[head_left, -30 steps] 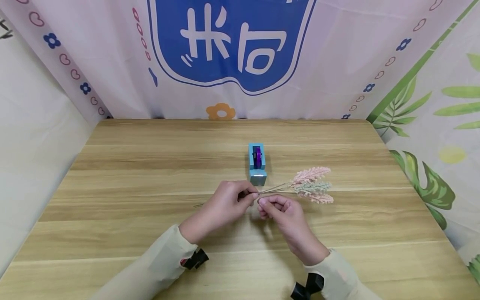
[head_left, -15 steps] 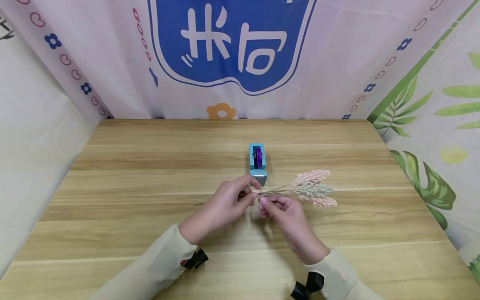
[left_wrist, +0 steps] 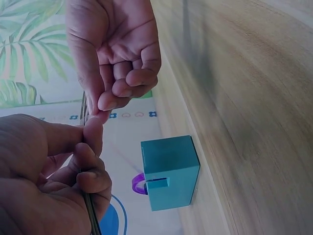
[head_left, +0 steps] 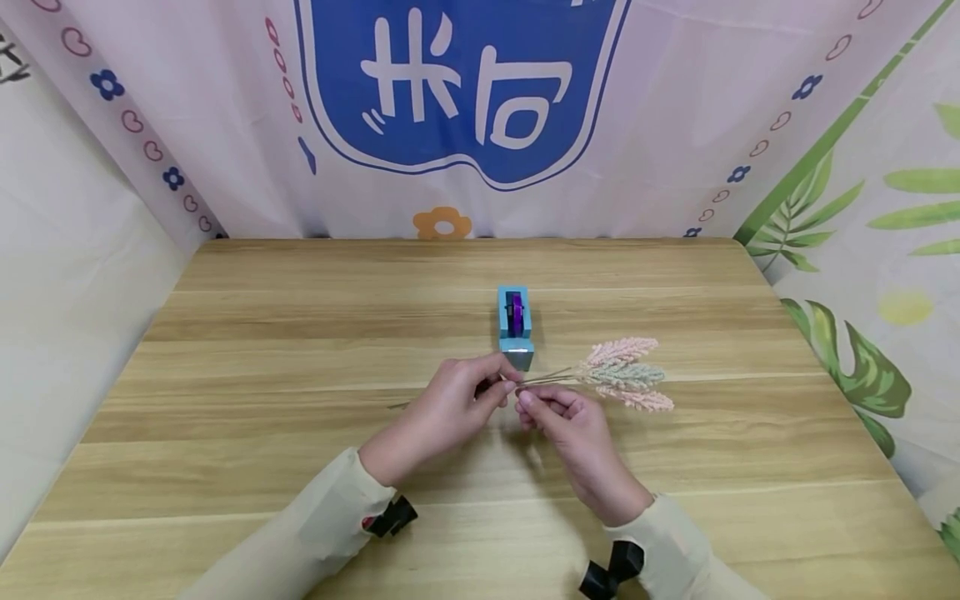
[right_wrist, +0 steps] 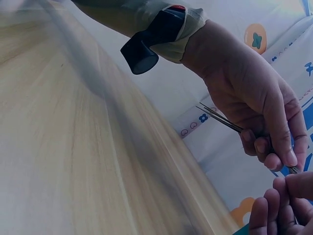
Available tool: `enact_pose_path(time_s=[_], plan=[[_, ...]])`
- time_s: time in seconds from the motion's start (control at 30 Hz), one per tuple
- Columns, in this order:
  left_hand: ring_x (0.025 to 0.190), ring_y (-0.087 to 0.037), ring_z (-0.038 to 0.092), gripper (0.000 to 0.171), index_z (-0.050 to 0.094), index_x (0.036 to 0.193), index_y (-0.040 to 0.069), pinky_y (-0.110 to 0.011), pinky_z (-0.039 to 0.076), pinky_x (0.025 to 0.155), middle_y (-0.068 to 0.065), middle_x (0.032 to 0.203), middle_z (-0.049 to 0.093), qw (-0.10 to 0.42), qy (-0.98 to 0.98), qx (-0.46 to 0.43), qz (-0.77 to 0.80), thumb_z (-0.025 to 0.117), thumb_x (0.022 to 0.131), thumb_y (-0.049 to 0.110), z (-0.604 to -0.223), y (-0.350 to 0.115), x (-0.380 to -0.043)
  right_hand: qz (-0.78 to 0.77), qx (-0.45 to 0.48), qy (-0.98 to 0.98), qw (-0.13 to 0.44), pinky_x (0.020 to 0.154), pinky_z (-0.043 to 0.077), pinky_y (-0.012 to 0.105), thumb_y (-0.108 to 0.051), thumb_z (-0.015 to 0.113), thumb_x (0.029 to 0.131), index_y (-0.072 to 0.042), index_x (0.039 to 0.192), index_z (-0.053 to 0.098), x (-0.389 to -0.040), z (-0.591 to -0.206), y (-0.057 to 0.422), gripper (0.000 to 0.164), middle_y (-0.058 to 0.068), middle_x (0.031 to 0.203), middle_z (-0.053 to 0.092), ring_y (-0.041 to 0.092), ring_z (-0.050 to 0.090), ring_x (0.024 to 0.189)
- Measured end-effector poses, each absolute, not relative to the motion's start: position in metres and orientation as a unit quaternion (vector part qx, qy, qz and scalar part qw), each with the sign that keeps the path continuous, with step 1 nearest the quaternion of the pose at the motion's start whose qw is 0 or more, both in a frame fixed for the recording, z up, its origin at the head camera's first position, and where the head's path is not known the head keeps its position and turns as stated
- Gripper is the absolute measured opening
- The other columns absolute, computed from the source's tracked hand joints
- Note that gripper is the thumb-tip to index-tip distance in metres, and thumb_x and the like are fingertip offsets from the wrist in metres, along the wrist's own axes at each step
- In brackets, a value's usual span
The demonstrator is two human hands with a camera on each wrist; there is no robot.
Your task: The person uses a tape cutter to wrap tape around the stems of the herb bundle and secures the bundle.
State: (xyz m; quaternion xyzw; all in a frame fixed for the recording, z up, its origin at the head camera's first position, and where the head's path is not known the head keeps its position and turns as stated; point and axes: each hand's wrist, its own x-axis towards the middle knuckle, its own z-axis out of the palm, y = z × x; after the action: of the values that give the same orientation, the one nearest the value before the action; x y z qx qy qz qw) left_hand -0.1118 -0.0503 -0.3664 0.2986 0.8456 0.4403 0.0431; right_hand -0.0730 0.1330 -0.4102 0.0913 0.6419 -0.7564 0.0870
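My left hand (head_left: 461, 398) pinches the thin stems of several artificial flower sprays (head_left: 626, 375), two pink and one pale green. Their fluffy heads point right and the stem ends (right_wrist: 215, 115) stick out behind my left palm. My right hand (head_left: 577, 429) has its thumb and forefinger pinched together at the stems, right beside the left fingertips; its other fingers curl loosely. Whether a thin strip of tape lies between these fingertips is too small to tell. Just beyond the hands stands a blue tape dispenser (head_left: 515, 329) with a purple tape core (left_wrist: 139, 184).
The wooden table (head_left: 285, 333) carries the dispenser close to the left fingertips. A printed curtain (head_left: 247, 125) hangs along the table's back edge, with leaf-patterned cloth (head_left: 862, 250) at the right. Black wrist cameras (head_left: 392, 517) sit on both sleeves.
My left forefinger lifted off the stems half a second ago and is back down on them now. The flower heads shifted slightly. My right hand has hardly moved.
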Motion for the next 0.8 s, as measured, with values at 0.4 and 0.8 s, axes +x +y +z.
enact_pose_path(time_s=[0.4,0.8], plan=[[0.064,-0.005,0.051,0.011,0.074,0.103,0.007,-0.018,0.044,0.056,-0.007,0.079,0.072,0.053,0.851,0.296,0.431,0.064,0.102,0.003,-0.368,-0.049,-0.114,-0.771,0.077,0.626,0.088,0.082,0.06,0.025,-0.001,0.068,0.098,0.0,0.105,0.074,-0.075,-0.414,0.138,0.009,-0.006,0.087,0.08,0.012,0.074,0.086],[0.065,-0.004,0.051,0.013,0.075,0.105,0.005,-0.018,0.045,0.059,-0.009,0.081,0.073,0.058,0.851,0.296,0.43,0.063,0.101,0.001,-0.37,-0.048,-0.114,-0.735,0.066,0.661,0.136,0.081,0.06,0.023,-0.003,0.068,0.098,0.015,0.122,0.065,-0.072,-0.417,0.145,0.03,0.003,0.097,0.081,0.011,0.073,0.085]])
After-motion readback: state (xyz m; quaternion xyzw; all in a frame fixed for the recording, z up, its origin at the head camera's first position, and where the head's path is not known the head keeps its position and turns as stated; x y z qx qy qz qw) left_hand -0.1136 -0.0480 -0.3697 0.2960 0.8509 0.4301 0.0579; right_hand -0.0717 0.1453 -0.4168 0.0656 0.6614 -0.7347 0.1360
